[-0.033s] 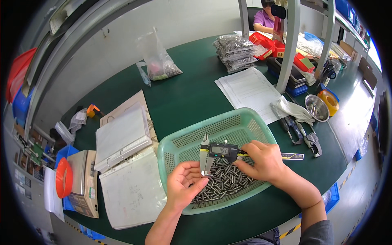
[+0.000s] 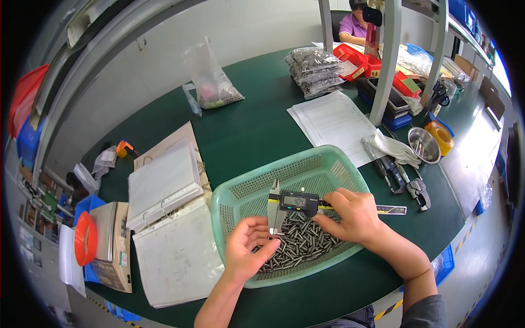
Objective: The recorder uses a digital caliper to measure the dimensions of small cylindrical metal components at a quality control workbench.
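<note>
My right hand (image 2: 353, 216) is closed around the beam of a digital caliper (image 2: 298, 202), with the thumb near its slider. The caliper lies level above a green plastic basket (image 2: 342, 159), its jaws pointing toward me and its display lit. At the jaw tips, my left hand (image 2: 249, 249) pinches a small metal pin between thumb and fingers; the pin is mostly hidden. Many similar short metal pins (image 2: 306, 240) lie loose in the near part of the basket.
An open ring binder (image 2: 167, 175) and a weighing scale (image 2: 112, 240) sit at left. Papers (image 2: 333, 123), a white glove (image 2: 394, 146), measuring tools (image 2: 410, 186) and a metal bowl (image 2: 424, 145) lie at right. Bagged parts (image 2: 314, 68) are behind; a person (image 2: 353, 26) sits at the far side.
</note>
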Available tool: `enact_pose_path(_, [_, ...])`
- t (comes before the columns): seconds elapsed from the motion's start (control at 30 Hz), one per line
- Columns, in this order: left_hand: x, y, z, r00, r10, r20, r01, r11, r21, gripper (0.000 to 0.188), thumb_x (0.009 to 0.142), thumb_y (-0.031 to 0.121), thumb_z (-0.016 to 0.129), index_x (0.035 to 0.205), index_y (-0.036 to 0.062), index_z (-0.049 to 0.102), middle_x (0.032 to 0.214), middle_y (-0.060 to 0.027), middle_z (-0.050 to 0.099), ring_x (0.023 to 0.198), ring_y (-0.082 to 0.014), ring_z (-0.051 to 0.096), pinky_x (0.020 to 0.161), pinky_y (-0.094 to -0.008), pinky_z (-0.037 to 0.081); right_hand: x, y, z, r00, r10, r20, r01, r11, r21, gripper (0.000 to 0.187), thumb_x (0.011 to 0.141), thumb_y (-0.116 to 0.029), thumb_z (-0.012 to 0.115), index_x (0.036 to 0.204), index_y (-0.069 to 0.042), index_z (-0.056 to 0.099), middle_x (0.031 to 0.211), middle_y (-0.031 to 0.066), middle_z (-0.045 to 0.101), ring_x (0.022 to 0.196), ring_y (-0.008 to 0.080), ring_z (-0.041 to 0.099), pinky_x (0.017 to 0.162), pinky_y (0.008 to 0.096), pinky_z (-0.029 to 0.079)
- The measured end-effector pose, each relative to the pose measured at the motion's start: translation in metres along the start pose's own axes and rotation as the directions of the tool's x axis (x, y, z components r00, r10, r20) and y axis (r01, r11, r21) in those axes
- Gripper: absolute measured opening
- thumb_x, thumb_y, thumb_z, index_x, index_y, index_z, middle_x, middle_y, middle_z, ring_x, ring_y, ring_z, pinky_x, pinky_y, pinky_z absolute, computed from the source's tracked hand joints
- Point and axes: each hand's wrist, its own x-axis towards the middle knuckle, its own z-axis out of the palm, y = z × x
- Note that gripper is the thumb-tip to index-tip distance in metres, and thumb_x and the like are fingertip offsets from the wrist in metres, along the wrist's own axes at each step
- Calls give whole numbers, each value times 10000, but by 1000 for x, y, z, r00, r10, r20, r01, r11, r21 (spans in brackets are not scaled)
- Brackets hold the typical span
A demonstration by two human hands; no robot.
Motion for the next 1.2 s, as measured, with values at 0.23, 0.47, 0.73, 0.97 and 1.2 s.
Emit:
enact_pose_path(0.23, [-8, 6, 8, 949, 84, 304, -315, 187, 931, 397, 623, 237, 788, 948, 43, 667, 817, -81, 519, 783, -266, 536, 691, -372, 449, 0, 1, 2, 1000, 10, -16, -11, 998, -57, 305, 716, -301, 729, 774, -51, 563, 635, 60, 522, 488, 240, 557, 421, 338, 426])
enact_pose_path(0.47, [-7, 0, 6, 951, -16, 307, -300, 174, 938, 194, 660, 156, 728, 831, 68, 708, 725, -83, 552, 748, -278, 561, 669, -387, 457, 2, 4, 3, 996, 84, -15, -85, 993, -77, 286, 708, -173, 708, 899, -15, 566, 684, 82, 545, 518, 260, 562, 431, 346, 420])
enact_pose_path(0.73, [-9, -6, 5, 957, 48, 287, -291, 161, 943, 55, 684, 101, 680, 690, 54, 652, 692, -77, 555, 680, -272, 580, 603, -381, 473, -1, 1, 3, 998, 60, -16, -61, 997, -55, 247, 732, -214, 694, 862, -42, 573, 690, 81, 536, 538, 262, 577, 457, 357, 440])
enact_pose_path(0.97, [-5, 0, 11, 940, 55, 336, -340, 173, 924, 68, 670, 86, 684, 720, 52, 652, 726, -71, 561, 722, -265, 584, 629, -377, 476, 1, 4, 4, 998, 64, -19, -65, 997, -33, 243, 724, -220, 703, 849, -47, 586, 685, 79, 544, 531, 267, 579, 461, 356, 446])
enact_pose_path(1.2, [0, -3, 10, 929, 66, 364, -370, 179, 912, 78, 692, 70, 683, 760, 47, 650, 724, -66, 575, 716, -250, 598, 625, -357, 484, 3, 4, 4, 999, 48, -14, -48, 999, -7, 251, 724, -229, 708, 856, -47, 596, 689, 79, 551, 519, 262, 573, 452, 354, 438])
